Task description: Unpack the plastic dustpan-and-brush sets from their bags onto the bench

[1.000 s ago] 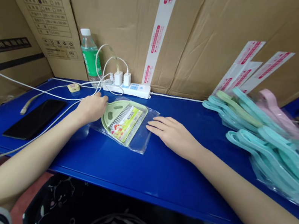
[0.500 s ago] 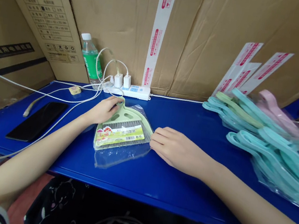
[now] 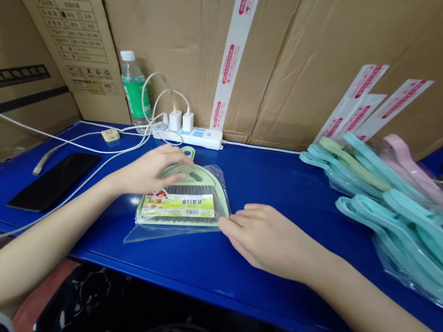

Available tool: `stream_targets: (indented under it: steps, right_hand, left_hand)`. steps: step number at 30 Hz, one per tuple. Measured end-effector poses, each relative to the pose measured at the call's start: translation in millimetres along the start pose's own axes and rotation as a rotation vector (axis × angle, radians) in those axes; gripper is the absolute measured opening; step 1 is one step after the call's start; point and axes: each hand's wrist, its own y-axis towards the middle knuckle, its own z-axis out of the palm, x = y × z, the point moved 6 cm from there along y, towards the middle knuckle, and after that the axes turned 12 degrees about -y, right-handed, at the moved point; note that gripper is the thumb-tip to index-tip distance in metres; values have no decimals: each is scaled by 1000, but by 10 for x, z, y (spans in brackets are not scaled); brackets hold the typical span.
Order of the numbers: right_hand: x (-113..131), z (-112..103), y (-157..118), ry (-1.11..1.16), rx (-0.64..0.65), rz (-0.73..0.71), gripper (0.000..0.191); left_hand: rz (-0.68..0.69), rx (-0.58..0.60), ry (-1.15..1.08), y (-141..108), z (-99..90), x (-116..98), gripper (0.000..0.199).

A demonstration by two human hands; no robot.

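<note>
You are resting your left hand (image 3: pixel 148 173) open on the set, fingers close together and lying across the upper left of the pale green dustpan (image 3: pixel 207 176), not clamped on it. You are holding your right hand (image 3: pixel 270 241) open and flat on the other side, its fingertips (image 3: pixel 224 222) touching the lower right edge of the clear plastic bag (image 3: pixel 152 237). The bag is lying on the blue metal surface (image 3: pixel 252 287), directly in front of you, between your hands, and it is enclosing the dustpan together with a hand brush (image 3: pixel 190 189) and a yellow-green paper label (image 3: pixel 178 206). To your left, a black smartphone (image 3: pixel 54 181) is lying face up on the surface, near a tangle of white cables (image 3: pixel 81 138). Ahead, a white power strip (image 3: pixel 204 139) is sitting against the wall of cardboard boxes (image 3: pixel 183 40), with two white chargers (image 3: pixel 181 120) plugged into it and a green-labelled plastic bottle (image 3: pixel 133 86) standing just beside them. To your right, bagged teal dustpans (image 3: pixel 392 209) are lying in overlapping stacks, with a pink one (image 3: pixel 412 169) behind them and printed white paper strips (image 3: pixel 357 101) leaning against the cardboard.
</note>
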Motion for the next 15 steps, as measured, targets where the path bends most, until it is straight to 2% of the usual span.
stream_targets:
  steps: [3, 5, 8, 12, 15]
  right_hand:
    - [12, -58, -6, 4, -73, -7, 12]
    - [18, -65, 0, 13, -109, -6, 10]
    - [23, -21, 15, 35, -111, -6, 8]
    - [30, 22, 23, 10, -116, -11, 15]
    - [30, 25, 25, 17, -112, -7, 19]
  left_hand:
    - [148, 265, -131, -97, 199, -369, 38]
    - [195, 374, -148, -175, 313, -508, 51]
    - [196, 423, -109, -256, 390, -561, 62]
    - [159, 470, -111, -303, 391, -555, 53]
    - [143, 507, -158, -303, 381, -559, 54]
